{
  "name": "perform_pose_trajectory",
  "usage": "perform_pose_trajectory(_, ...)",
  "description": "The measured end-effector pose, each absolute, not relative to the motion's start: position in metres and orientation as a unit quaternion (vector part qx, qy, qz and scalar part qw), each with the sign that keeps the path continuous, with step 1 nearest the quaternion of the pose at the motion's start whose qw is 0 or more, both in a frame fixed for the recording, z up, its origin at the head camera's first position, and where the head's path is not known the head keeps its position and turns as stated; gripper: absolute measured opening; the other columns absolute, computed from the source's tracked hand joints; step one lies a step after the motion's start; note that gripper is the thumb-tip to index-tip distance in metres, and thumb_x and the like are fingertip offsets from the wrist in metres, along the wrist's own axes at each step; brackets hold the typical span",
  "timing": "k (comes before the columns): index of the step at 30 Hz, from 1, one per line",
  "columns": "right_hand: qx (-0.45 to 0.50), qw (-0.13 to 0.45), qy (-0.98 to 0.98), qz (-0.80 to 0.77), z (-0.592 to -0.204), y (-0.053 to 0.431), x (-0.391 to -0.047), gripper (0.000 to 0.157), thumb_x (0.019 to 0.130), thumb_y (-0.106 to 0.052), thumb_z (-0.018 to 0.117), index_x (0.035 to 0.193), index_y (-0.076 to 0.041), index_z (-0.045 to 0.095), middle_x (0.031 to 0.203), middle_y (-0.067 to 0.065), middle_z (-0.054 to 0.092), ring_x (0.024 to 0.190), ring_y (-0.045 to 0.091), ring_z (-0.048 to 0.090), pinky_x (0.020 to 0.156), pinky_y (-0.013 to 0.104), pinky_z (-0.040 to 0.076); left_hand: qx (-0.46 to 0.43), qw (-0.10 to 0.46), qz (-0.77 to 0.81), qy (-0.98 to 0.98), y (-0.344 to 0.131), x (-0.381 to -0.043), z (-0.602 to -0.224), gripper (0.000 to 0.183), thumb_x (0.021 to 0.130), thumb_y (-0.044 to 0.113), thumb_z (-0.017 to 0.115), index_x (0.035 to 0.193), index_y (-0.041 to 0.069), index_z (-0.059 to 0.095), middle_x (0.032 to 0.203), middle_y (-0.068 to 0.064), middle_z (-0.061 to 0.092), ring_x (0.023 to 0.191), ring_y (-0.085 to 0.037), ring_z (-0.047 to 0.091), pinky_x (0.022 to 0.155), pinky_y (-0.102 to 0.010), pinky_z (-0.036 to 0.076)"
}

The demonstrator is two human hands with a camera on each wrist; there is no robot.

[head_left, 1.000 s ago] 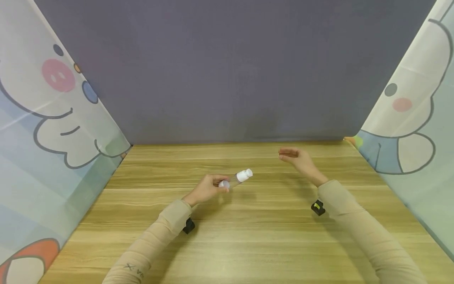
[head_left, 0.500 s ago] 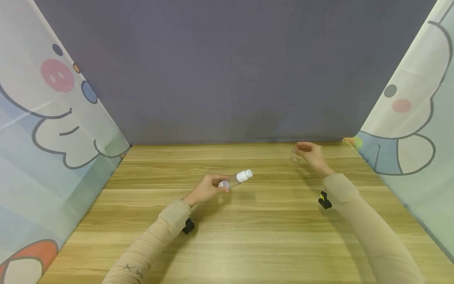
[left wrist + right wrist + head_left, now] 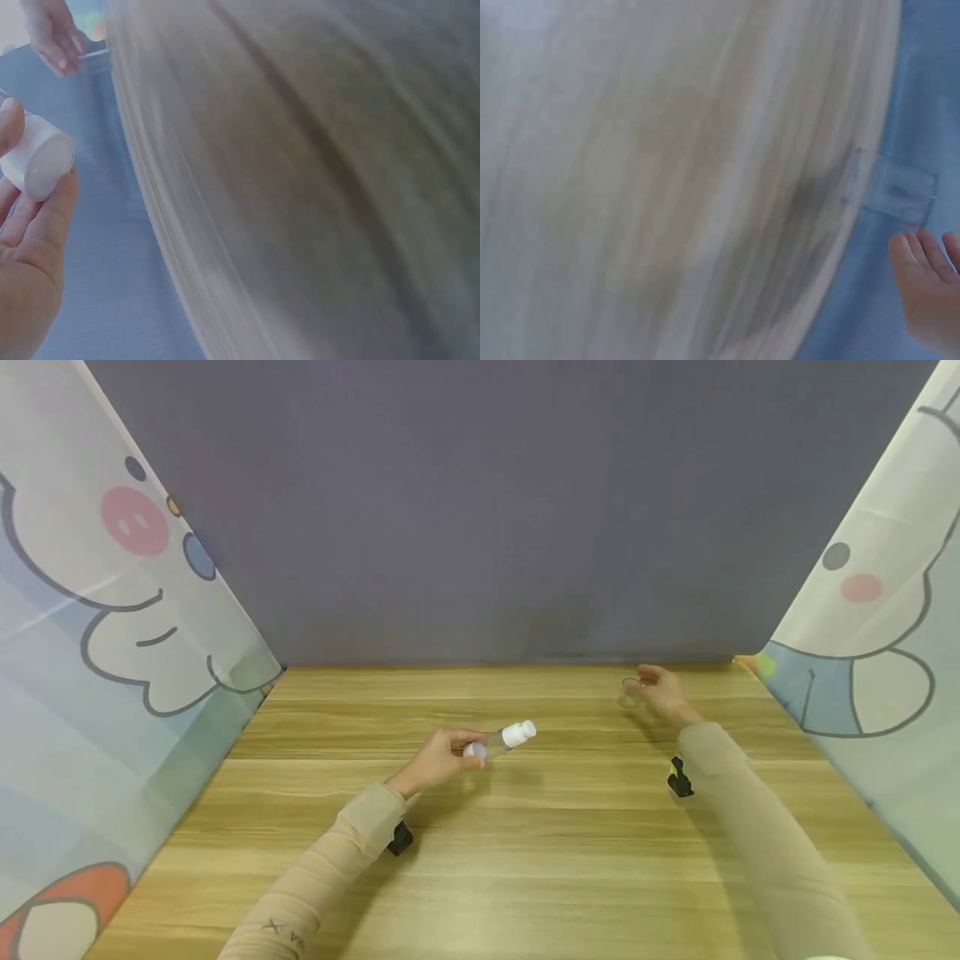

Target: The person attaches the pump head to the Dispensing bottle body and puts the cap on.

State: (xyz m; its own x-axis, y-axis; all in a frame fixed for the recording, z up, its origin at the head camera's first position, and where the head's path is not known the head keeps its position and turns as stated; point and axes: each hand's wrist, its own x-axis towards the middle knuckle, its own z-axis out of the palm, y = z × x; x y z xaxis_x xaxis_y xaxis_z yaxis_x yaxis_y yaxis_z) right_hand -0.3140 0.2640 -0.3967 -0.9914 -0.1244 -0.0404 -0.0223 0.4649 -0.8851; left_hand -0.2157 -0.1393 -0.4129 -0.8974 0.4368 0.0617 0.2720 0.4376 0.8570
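My left hand [image 3: 435, 764] grips a small clear bottle with a white pump top [image 3: 517, 734], tilted above the table, its white base [image 3: 51, 166] facing the left wrist camera. Toward the back right, a clear cylindrical cap [image 3: 631, 693] stands on the wooden table, its see-through wall hard to make out in the head view. Just to its right is my right hand [image 3: 666, 695], fingers extended. In the right wrist view the fingertips [image 3: 924, 238] lie close beside the clear cap [image 3: 891, 187], not wrapped around it; whether they touch it I cannot tell.
The wooden table [image 3: 480, 860] runs back to a dark grey wall panel [image 3: 487, 510]. Cartoon-printed curtains close in the left [image 3: 60, 693] and right [image 3: 885, 677] sides. A black wrist camera [image 3: 681, 777] hangs under the right sleeve, another [image 3: 401, 838] under the left.
My right hand has gone right and slightly back, and the clear cap shows standing there. Its fingers have since loosened from the cap. The left hand keeps the pump bottle in place.
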Motion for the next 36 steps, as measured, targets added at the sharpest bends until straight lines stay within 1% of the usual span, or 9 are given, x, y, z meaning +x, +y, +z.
perform_pose_trajectory(4, -0.022, 0.063, 0.847, -0.527, -0.406, 0.263, -0.32, 0.073, 0.099, -0.007, 0.06, 0.151, 0.017, 0.014, 0.156, 0.038, 0.019, 0.143, 0.051, 0.023, 0.119, 0.053, 0.025, 0.213, 0.086, 0.488, 0.842, -0.139, -0.215, -0.412, 0.044, 0.092, 0.007, 0.073, 0.131, -0.008, 0.06, 0.128, -0.022, 0.064, 0.116, -0.035, 0.063, 0.099, -0.044, 0.053)
perform_pose_trajectory(8, 0.009, 0.07, 0.827, -0.558, -0.415, 0.262, -0.324, 0.076, 0.098, -0.003, 0.061, 0.152, 0.015, 0.012, 0.156, 0.038, 0.018, 0.143, 0.05, 0.023, 0.119, 0.05, 0.027, 0.212, 0.087, 0.493, 0.84, -0.141, -0.215, -0.41, 0.044, 0.092, 0.008, 0.073, 0.131, -0.007, 0.061, 0.127, -0.023, 0.064, 0.113, -0.034, 0.064, 0.097, -0.043, 0.054)
perform_pose_trajectory(12, 0.023, 0.067, 0.819, -0.569, -0.42, 0.261, -0.326, 0.074, 0.098, -0.002, 0.061, 0.153, 0.014, 0.014, 0.156, 0.036, 0.02, 0.144, 0.048, 0.025, 0.119, 0.048, 0.028, 0.206, 0.085, 0.496, 0.839, -0.142, -0.215, -0.409, 0.044, 0.091, 0.008, 0.073, 0.131, -0.007, 0.061, 0.127, -0.023, 0.064, 0.113, -0.034, 0.064, 0.097, -0.044, 0.054)
perform_pose_trajectory(15, 0.016, 0.061, 0.827, -0.559, -0.42, 0.26, -0.328, 0.07, 0.099, -0.003, 0.059, 0.152, 0.014, 0.016, 0.156, 0.036, 0.022, 0.144, 0.047, 0.026, 0.119, 0.048, 0.028, 0.205, 0.087, 0.495, 0.84, -0.142, -0.215, -0.409, 0.044, 0.091, 0.008, 0.073, 0.131, -0.006, 0.061, 0.127, -0.023, 0.064, 0.114, -0.034, 0.064, 0.097, -0.044, 0.054)
perform_pose_trajectory(24, 0.018, 0.051, 0.841, -0.538, -0.42, 0.257, -0.327, 0.061, 0.1, -0.004, 0.058, 0.149, 0.015, 0.027, 0.152, 0.034, 0.033, 0.139, 0.046, 0.034, 0.116, 0.048, 0.034, 0.208, 0.083, 0.488, 0.843, -0.141, -0.217, -0.411, 0.044, 0.091, 0.006, 0.073, 0.131, -0.008, 0.06, 0.126, -0.022, 0.065, 0.114, -0.034, 0.064, 0.097, -0.042, 0.054)
perform_pose_trajectory(30, 0.018, 0.054, 0.834, -0.549, -0.415, 0.257, -0.324, 0.061, 0.1, -0.006, 0.059, 0.15, 0.013, 0.028, 0.151, 0.031, 0.035, 0.138, 0.044, 0.037, 0.116, 0.045, 0.035, 0.211, 0.083, 0.486, 0.844, -0.14, -0.216, -0.41, 0.044, 0.091, 0.005, 0.073, 0.131, -0.008, 0.06, 0.126, -0.022, 0.065, 0.113, -0.034, 0.064, 0.097, -0.041, 0.054)
perform_pose_trajectory(36, -0.003, 0.035, 0.837, -0.546, -0.407, 0.255, -0.323, 0.059, 0.101, -0.007, 0.058, 0.15, 0.011, 0.032, 0.15, 0.03, 0.039, 0.137, 0.044, 0.04, 0.113, 0.047, 0.039, 0.213, 0.081, 0.484, 0.845, -0.138, -0.215, -0.408, 0.044, 0.091, 0.005, 0.073, 0.131, -0.008, 0.061, 0.126, -0.022, 0.065, 0.113, -0.034, 0.064, 0.097, -0.041, 0.055)
